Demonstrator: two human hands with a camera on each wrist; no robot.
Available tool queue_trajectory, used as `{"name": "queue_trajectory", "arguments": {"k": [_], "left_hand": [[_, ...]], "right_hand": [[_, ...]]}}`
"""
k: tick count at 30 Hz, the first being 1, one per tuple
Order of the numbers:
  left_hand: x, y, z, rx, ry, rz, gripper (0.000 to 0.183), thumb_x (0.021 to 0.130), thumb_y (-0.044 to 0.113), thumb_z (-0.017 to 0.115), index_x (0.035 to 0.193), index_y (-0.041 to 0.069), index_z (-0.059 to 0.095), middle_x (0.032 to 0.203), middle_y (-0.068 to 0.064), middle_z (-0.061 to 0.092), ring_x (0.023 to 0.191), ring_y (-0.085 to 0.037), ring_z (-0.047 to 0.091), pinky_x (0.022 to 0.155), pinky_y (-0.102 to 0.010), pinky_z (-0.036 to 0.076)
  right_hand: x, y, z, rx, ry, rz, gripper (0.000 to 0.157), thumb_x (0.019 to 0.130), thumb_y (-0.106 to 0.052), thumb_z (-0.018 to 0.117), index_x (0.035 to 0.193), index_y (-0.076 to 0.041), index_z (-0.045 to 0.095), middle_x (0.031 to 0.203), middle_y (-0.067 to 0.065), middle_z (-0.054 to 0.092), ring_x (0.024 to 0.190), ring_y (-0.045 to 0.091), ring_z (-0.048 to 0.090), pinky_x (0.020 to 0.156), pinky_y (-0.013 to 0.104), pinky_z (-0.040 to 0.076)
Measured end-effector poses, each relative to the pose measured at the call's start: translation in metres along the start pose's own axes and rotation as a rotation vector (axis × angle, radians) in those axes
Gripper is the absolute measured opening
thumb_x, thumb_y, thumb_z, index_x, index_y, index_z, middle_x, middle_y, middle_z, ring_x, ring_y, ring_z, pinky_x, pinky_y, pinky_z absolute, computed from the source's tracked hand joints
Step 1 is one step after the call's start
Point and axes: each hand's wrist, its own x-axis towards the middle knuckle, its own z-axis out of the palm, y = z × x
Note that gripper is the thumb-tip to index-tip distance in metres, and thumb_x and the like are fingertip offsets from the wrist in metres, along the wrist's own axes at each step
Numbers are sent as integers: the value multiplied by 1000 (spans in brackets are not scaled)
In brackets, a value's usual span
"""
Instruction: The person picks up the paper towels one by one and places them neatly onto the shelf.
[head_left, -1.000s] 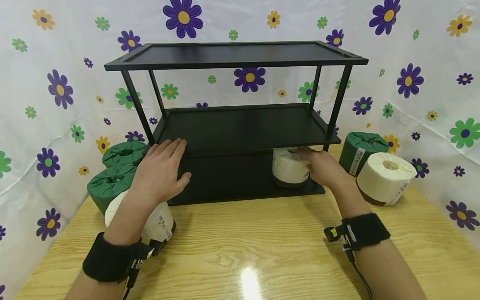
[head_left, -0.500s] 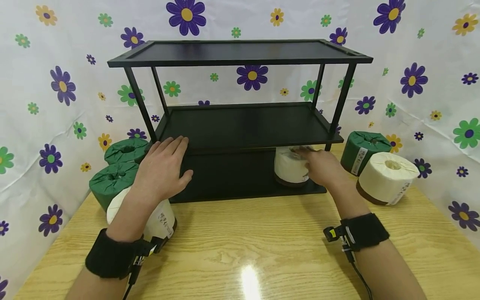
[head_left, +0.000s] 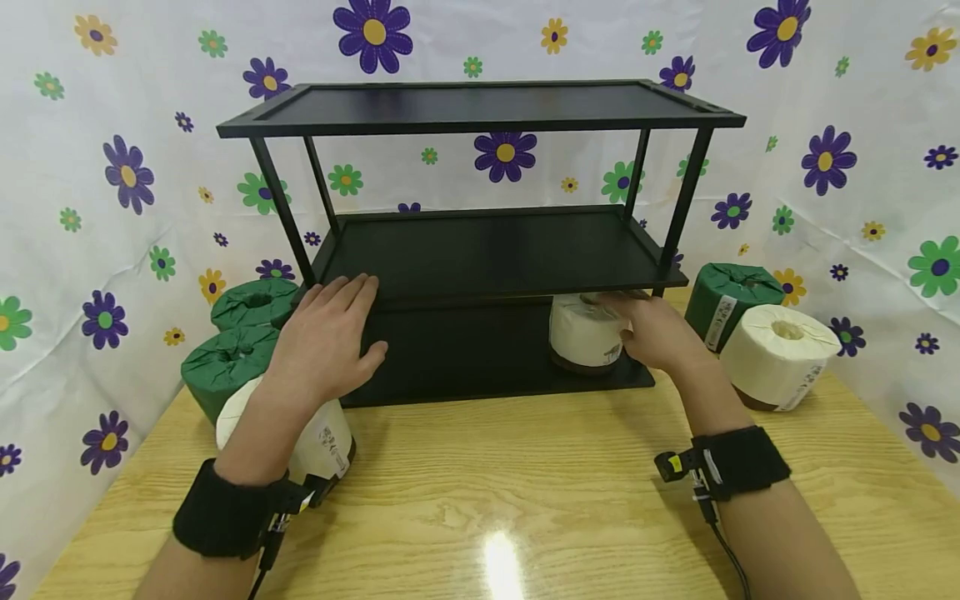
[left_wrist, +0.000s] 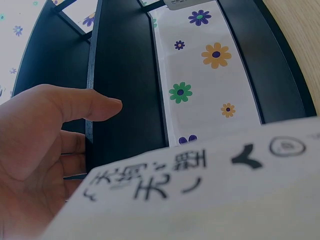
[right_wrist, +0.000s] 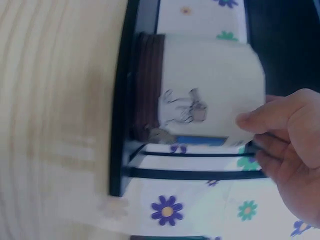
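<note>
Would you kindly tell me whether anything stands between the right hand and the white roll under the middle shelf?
Nothing visible does; the right hand is directly touching the white roll near its top.

A white cloth (head_left: 450,171) is hanging as a backdrop, spanning the rear and closing in along both sides. Purple flowers (head_left: 505,156), green flowers (head_left: 937,267) and orange flowers (head_left: 931,50), large and small, are dotting it all over. Faint creases (head_left: 56,354) are crossing the cloth at left. A pale wooden table (head_left: 480,467) is filling the foreground, its grain running sideways. White glare (head_left: 502,562) is shining on the wood, near the bottom centre.
</note>
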Motion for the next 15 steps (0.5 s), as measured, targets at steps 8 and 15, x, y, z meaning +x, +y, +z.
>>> {"name": "queue_trajectory", "arguments": {"k": [8,15], "left_hand": [[1,0,3,1,6,-5,78,91,34,66,152,-2,35,154,-25,40,142,-44,38,119,-60,26],[0,1,1,4,4,-7,78,90,33,67,152,-3,35,154,-25,41,142,-44,38,119,-60,26]], "right_hand": [[3,11,9,-26,-13,-8,53,94,0,62,146,-8,52,149,21,50,72,27,59,84,52,55],[4,2,10,-94,11,16,52,94,-4,64,145,-6,53,145,22,53,70,28,64,87,56,55]]}}
